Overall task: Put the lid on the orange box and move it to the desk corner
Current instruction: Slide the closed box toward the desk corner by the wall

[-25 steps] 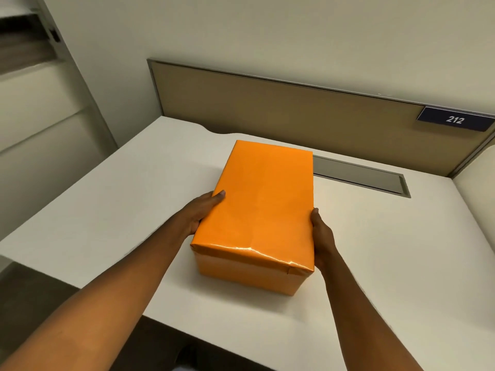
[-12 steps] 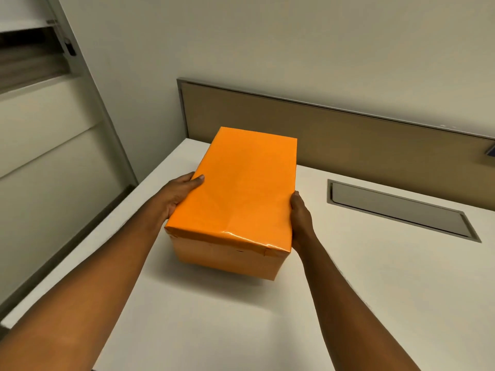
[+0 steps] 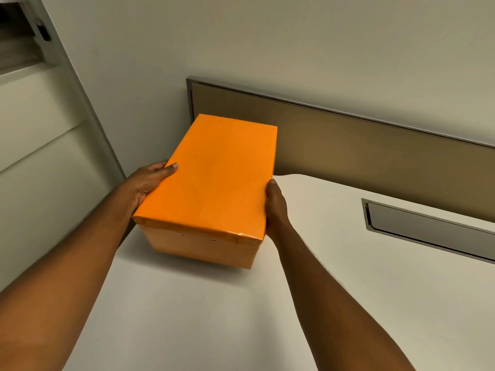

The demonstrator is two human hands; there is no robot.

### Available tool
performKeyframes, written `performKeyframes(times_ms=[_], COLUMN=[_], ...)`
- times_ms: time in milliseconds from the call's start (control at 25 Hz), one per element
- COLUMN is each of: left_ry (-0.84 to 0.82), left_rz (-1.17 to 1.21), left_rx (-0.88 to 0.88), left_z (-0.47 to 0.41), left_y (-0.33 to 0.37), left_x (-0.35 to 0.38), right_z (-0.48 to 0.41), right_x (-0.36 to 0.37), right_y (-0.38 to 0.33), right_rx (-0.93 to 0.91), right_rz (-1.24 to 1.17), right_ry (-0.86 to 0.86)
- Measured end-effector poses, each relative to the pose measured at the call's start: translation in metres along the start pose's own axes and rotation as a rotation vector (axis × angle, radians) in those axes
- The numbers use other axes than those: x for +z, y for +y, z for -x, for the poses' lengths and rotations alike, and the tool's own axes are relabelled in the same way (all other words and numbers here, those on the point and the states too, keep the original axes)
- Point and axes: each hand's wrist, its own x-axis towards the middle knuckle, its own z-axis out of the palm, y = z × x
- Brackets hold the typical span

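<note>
The box (image 3: 211, 188) is closed; the lid (image 3: 214, 175) sits on it. It lies at the far left corner of the desk (image 3: 348, 290), its far end near the partition (image 3: 348, 148). Whether its base rests on the desk or hangs just above it cannot be told.

Grip state: the left hand (image 3: 146, 183) is pressed against the left long side, thumb over the lid edge; the right hand (image 3: 276, 207) is pressed against the right long side. Both grasp the box.

Hazards from this position:

1. Overhang. The left side of the box lies along the desk's left edge. Any further push to the left could carry the base past the edge and tip the box to the floor.
2. Lid displacement. The grip bears on the lid's skirt. Uneven release or squeezing could lift or skew the lid.
3. Collision. Further forward travel could drive the far end into the partition.
4. Pinching. The left fingers are hidden beside the box, close to the edge.
</note>
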Motion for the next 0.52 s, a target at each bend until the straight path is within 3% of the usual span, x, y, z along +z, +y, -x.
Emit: performKeyframes(times_ms=[520], left_ry=[-0.014], left_rz=[-0.031], left_rx=[0.053], left_z=[-0.052], left_y=[-0.009], left_x=[-0.009], right_z=[-0.054], right_x=[0.014], right_y=[0.022], right_rx=[-0.021], right_rz=[0.06], right_ry=[0.034])
